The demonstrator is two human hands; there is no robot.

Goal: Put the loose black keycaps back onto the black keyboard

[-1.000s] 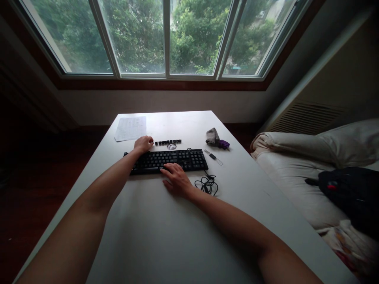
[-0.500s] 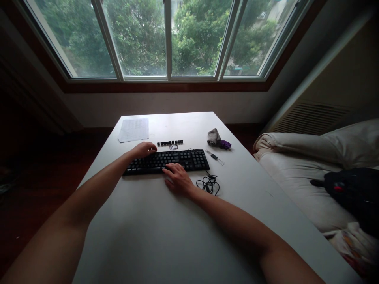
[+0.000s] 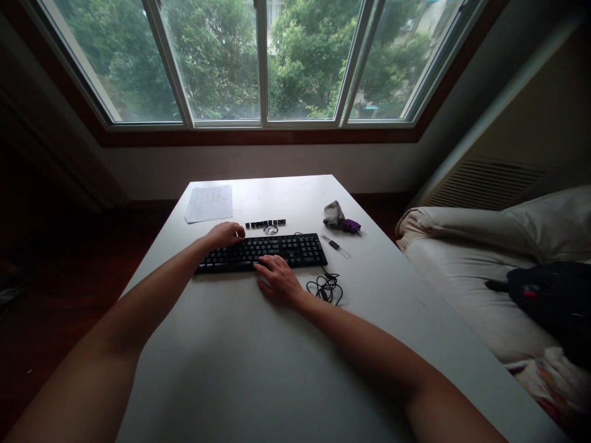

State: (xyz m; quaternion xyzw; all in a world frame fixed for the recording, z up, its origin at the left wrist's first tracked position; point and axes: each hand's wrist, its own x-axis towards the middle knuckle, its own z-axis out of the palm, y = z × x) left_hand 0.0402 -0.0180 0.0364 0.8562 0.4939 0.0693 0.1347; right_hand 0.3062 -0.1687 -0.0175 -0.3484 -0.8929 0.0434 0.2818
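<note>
A black keyboard (image 3: 295, 249) lies across the white table. Over its back left part is my left hand (image 3: 226, 234), fingers bent and close together; what is between the fingertips, if anything, is hidden. My right hand (image 3: 279, 280) rests at the keyboard's front edge, palm down, fingers stretched out and apart, the fingertips touching its front rows. Behind the keyboard stands a row of several small black keycaps (image 3: 265, 224). A small round clear item (image 3: 270, 230) sits between that row and the keyboard.
A wire keycap puller (image 3: 336, 245) lies right of the keyboard, with a coiled black cable (image 3: 325, 288) nearer me. Grey and purple cloth-like bundles (image 3: 340, 218) are at the back right, printed paper (image 3: 210, 203) at the back left. A sofa (image 3: 462, 277) flanks the table (image 3: 221, 369).
Both hands stay almost where they were. The left end of the keyboard appears a few pixels further right, and the camera view has shifted very slightly.
</note>
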